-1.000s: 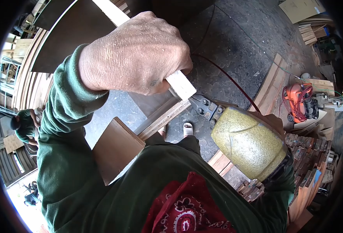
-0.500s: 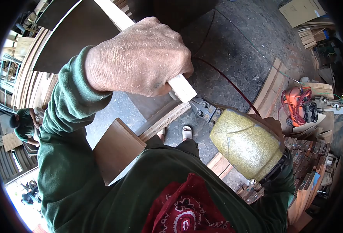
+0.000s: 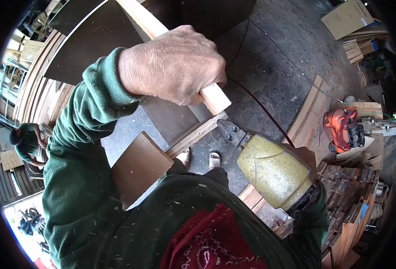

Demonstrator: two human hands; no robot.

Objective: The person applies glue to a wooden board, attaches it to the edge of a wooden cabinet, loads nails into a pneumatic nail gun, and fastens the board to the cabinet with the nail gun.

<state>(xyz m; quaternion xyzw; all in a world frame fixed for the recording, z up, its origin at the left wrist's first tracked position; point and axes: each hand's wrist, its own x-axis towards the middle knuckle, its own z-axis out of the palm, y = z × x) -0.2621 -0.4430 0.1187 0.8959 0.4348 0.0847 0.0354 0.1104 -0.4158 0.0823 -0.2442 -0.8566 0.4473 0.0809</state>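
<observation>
My left hand [image 3: 175,65] is wrapped around a pale wooden strip [image 3: 216,99], whose cut end juts out past the fingers. My right hand [image 3: 306,158], mostly hidden, grips a yellow air nail gun [image 3: 274,172]. The gun's dark metal nose [image 3: 230,131] points at the end of a lower wooden batten [image 3: 197,136], just under the strip's end; whether it touches cannot be made out. A brown board [image 3: 140,169] stands close to my body on the left. Pale specks hang in the air over my shirt.
A dark red hose [image 3: 263,106] trails across the floor behind the gun. An orange air compressor [image 3: 341,127] stands at right, near stacked wood pieces [image 3: 348,190]. Large dark panels [image 3: 90,49] lean at upper left. Another person [image 3: 30,141] sits far left.
The nail gun and my right hand have shifted slightly left and down. My left hand and the strip have moved a little right. Flying specks now show.
</observation>
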